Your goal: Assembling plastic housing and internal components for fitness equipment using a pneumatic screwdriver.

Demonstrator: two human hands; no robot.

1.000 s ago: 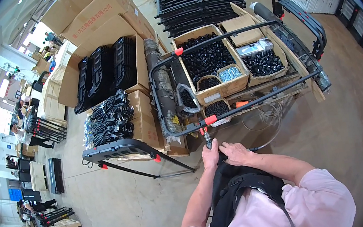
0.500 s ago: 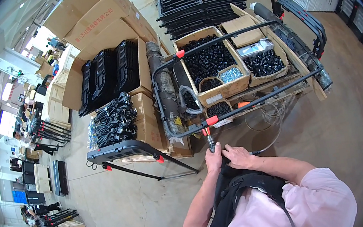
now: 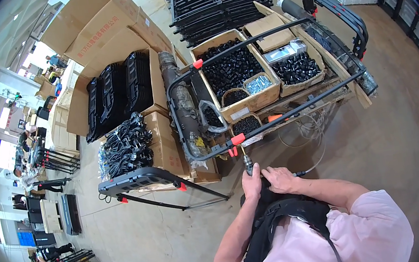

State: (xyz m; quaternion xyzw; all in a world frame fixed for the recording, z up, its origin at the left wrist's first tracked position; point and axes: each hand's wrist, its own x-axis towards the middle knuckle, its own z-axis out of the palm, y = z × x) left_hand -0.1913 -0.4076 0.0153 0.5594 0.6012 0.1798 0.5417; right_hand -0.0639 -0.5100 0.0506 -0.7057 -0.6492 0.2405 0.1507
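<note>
While the left hand (image 3: 252, 184) is wrapped around the silver-and-black body of a power driver (image 3: 248, 163), the right hand (image 3: 281, 180) lies just beside it, fingers curled over a black part; whether it grasps the tool cannot be told. A connector (image 3: 299, 174) projects just right of the right hand and joins a pale hose (image 3: 319, 157), which loops away to the right. Directly ahead of the hands, the driver points away from the body, its slender bit ending near the close rail of a black tubular frame (image 3: 297, 110); contact cannot be made out. Near this end, a red sleeve (image 3: 238, 139) encircles the rail.

Beyond the rail, ahead and to the right of the hands, a wooden desk (image 3: 295, 100) carries a large carton (image 3: 256, 104) of black caps, within which a small box of bluish fasteners (image 3: 258, 86) stands. Right of this carton lies a second, smaller box (image 3: 306, 85) of similar caps; nearer the hands stands a container of small dark parts (image 3: 246, 125).

Ahead and to the left of the hands, black cables (image 3: 127, 145) are heaped above a brown box (image 3: 167, 150). Farther off in that direction, black moulded panels (image 3: 137, 82) stand in an open carton. Farthest ahead, dark frames (image 3: 221, 3) lie stacked.
</note>
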